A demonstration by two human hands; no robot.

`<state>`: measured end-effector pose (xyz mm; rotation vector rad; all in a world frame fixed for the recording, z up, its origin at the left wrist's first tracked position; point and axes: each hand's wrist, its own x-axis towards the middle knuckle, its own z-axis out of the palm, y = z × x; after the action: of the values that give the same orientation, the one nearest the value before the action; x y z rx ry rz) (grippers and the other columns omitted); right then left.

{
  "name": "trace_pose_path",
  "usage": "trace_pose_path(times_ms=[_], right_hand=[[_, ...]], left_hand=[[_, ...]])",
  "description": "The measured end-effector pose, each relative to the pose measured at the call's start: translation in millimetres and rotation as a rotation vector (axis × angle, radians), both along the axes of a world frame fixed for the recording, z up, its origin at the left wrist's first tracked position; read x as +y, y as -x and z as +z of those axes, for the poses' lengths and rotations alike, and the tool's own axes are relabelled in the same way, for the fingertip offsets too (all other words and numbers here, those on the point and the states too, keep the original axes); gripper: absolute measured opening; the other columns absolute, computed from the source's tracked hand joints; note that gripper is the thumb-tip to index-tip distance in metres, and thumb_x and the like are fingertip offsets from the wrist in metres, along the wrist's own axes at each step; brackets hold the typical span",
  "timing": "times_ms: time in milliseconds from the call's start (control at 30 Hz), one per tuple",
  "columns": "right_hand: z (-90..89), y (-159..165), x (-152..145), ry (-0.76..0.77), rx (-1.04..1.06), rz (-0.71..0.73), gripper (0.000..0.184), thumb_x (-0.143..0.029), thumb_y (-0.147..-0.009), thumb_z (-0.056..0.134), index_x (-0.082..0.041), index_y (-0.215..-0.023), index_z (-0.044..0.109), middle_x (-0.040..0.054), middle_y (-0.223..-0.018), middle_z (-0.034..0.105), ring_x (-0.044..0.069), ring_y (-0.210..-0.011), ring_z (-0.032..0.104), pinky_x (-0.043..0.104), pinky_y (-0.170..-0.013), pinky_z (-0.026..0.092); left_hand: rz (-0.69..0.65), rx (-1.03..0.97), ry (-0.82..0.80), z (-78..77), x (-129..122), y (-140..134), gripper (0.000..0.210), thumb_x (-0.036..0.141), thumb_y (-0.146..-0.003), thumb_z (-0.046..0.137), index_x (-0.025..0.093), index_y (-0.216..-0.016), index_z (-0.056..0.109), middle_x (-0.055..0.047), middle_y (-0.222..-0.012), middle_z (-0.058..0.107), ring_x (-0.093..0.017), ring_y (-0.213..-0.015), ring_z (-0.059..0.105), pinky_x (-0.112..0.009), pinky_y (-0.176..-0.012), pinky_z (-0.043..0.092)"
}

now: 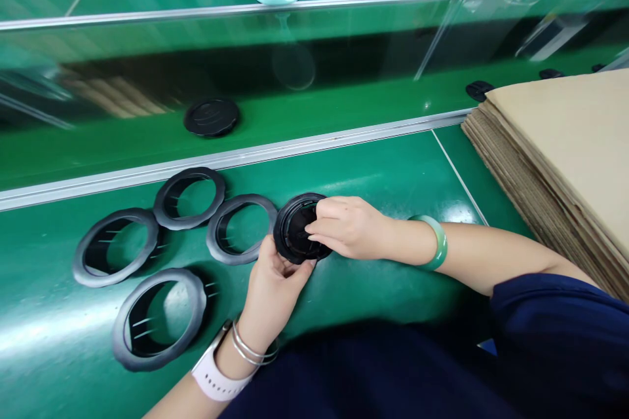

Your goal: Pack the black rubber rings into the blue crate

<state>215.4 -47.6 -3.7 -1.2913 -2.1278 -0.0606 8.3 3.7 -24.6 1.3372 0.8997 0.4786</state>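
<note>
Left hand (pixel 272 285) and right hand (pixel 346 226) both grasp one black disc (pixel 295 236). Four open rings (pixel 240 228) lie on bench (pixel 393 170); one more disc on belt (pixel 211 116).

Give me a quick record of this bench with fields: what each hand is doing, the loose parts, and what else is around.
left hand: left hand grips the lower edge of the black round part
right hand: right hand presses on top of the same part
loose rings: four grey rings lie flat on the green bench, left of the hands
belt: black disc lies on the green belt behind the rail
right side: cardboard stack
</note>
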Motion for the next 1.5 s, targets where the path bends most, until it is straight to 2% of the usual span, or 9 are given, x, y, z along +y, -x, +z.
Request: trace_pose_path(times_ms=[400, 733, 900, 1000, 1100, 1167, 1267, 1400, 1500], right_hand=[[-2.6, 5.5, 0.8, 0.099, 0.047, -0.053, 0.007, -0.018, -0.097, 0.067, -0.012, -0.097, 0.067, 0.0062, -0.089, 0.053, 0.020, -0.078, 0.050, 0.032, -0.070, 0.045], [-0.2, 10.2, -0.2, 0.121, -0.132, -0.072, 0.029, -0.013, -0.097, 0.064, -0.007, -0.126, 0.061, 0.0087, -0.092, 0.053, 0.022, -0.082, 0.051, 0.033, -0.077, 0.051], [4.7, 14.3, 0.6, 0.224, -0.233, -0.067, 0.024, -0.008, -0.095, 0.060, -0.003, -0.118, 0.064, 0.0120, -0.092, 0.053, 0.025, -0.084, 0.050, 0.037, -0.076, 0.052], [6.3, 12.0, -0.2, 0.101, -0.093, -0.054, 0.020, -0.012, -0.100, 0.053, -0.005, -0.115, 0.064, 0.0121, -0.095, 0.055, 0.026, -0.087, 0.049, 0.039, -0.078, 0.050], [4.9, 7.4, 0.7, 0.016, 0.231, -0.183, 0.029, -0.022, -0.104, 0.052, -0.008, -0.130, 0.057, 0.0143, -0.110, 0.055, 0.028, -0.102, 0.049, 0.046, -0.091, 0.046], [0.3, 4.8, 3.7, 0.161, 0.449, -0.275, 0.031, -0.022, -0.102, 0.057, -0.011, -0.131, 0.055, 0.0133, -0.114, 0.055, 0.027, -0.108, 0.049, 0.046, -0.097, 0.043], [-10.4, 4.2, 10.0, 0.412, 0.679, -0.282, 0.011, -0.015, -0.094, 0.066, -0.014, -0.104, 0.062, 0.0062, -0.102, 0.057, 0.022, -0.100, 0.053, 0.037, -0.092, 0.043], [-19.9, 8.0, 14.2, 0.423, 0.803, -0.297, 0.021, -0.009, -0.083, 0.075, -0.014, -0.084, 0.055, 0.0004, -0.089, 0.053, 0.018, -0.086, 0.051, 0.028, -0.076, 0.040], [-19.5, 9.5, 13.2, 0.412, 0.826, -0.341, 0.024, -0.006, -0.079, 0.076, -0.014, -0.081, 0.054, -0.0009, -0.086, 0.052, 0.017, -0.083, 0.051, 0.027, -0.073, 0.038]], left_hand=[[-0.033, 0.026, -0.016, 2.2, 1.2, 4.5, 0.054, 0.029, -0.078, 0.081, 0.022, -0.117, 0.043, -0.003, -0.112, 0.065, -0.017, -0.094, 0.067, -0.021, -0.073, 0.057], [-0.026, 0.035, -0.030, 2.9, -0.2, 2.7, 0.062, 0.030, -0.075, 0.082, 0.021, -0.122, 0.043, -0.006, -0.117, 0.064, -0.020, -0.096, 0.068, -0.025, -0.074, 0.059], [-0.009, 0.054, -0.012, 4.4, -0.7, 0.6, 0.063, 0.030, -0.073, 0.083, 0.020, -0.121, 0.043, -0.007, -0.117, 0.064, -0.020, -0.094, 0.068, -0.024, -0.073, 0.058], [0.015, 0.015, 0.003, 4.2, -0.3, -0.6, 0.058, 0.029, -0.071, 0.084, 0.020, -0.113, 0.043, -0.005, -0.110, 0.065, -0.019, -0.091, 0.068, -0.023, -0.072, 0.057], [0.036, -0.035, 0.002, 3.0, -0.2, -1.6, 0.053, 0.027, -0.073, 0.082, 0.020, -0.108, 0.043, -0.004, -0.108, 0.063, -0.018, -0.094, 0.067, -0.023, -0.075, 0.057], [0.035, -0.038, 0.008, 2.1, -0.8, -1.6, 0.054, 0.027, -0.074, 0.082, 0.020, -0.111, 0.042, -0.006, -0.113, 0.063, -0.020, -0.099, 0.066, -0.026, -0.080, 0.058], [0.019, -0.001, 0.021, 0.9, -2.7, 0.0, 0.071, 0.029, -0.072, 0.083, 0.022, -0.126, 0.038, -0.010, -0.125, 0.059, -0.024, -0.107, 0.066, -0.033, -0.086, 0.059], [-0.036, 0.027, 0.009, 1.1, -5.3, 4.1, 0.090, 0.032, -0.068, 0.088, 0.025, -0.137, 0.030, -0.011, -0.135, 0.054, -0.026, -0.116, 0.062, -0.037, -0.095, 0.057], [-0.065, 0.039, -0.052, 3.4, -5.4, 6.1, 0.074, 0.042, -0.078, 0.081, 0.024, -0.135, 0.036, -0.010, -0.131, 0.056, -0.026, -0.116, 0.061, -0.037, -0.095, 0.055]])
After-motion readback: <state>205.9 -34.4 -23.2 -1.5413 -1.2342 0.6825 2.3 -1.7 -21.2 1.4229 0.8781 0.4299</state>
